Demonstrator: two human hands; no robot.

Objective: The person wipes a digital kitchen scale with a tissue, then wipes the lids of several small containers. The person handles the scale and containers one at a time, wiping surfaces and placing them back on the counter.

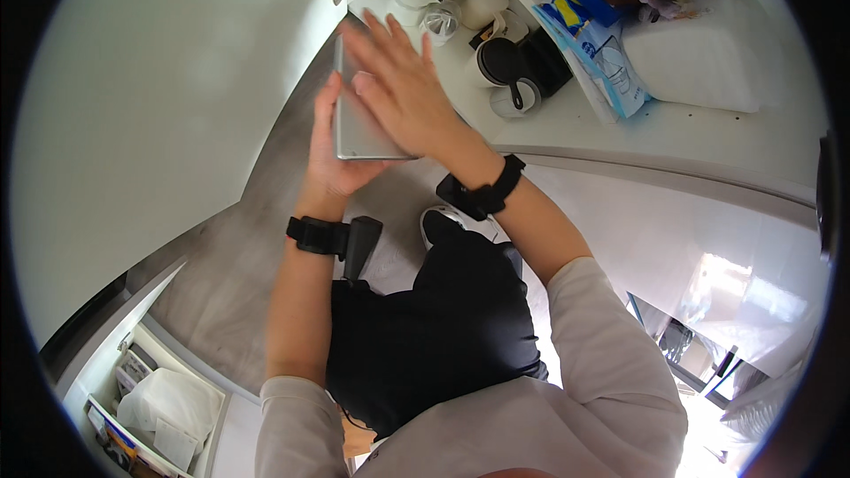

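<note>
My left hand [330,139] grips a flat, grey, rectangular object [372,136] from its left and near edges, with the thumb along the side. It may be a tablet or a thin case; the picture does not settle which. Over its upper face lies my right hand [402,89], fingers spread and blurred. Whether the palm touches the surface, I cannot tell. Much of the object is hidden beneath that hand. Both wrists carry black straps with small black devices. Just beyond the right hand, a clear glass [440,21] stands inside an open white cabinet.
A large white door [166,99] stands open at left. The cabinet shelf [664,136] holds white cups [485,5], a black round item with a handle [501,61], a blue plastic packet [614,70] and a white bundle [690,60]. An open drawer [219,405] with bags is at lower left.
</note>
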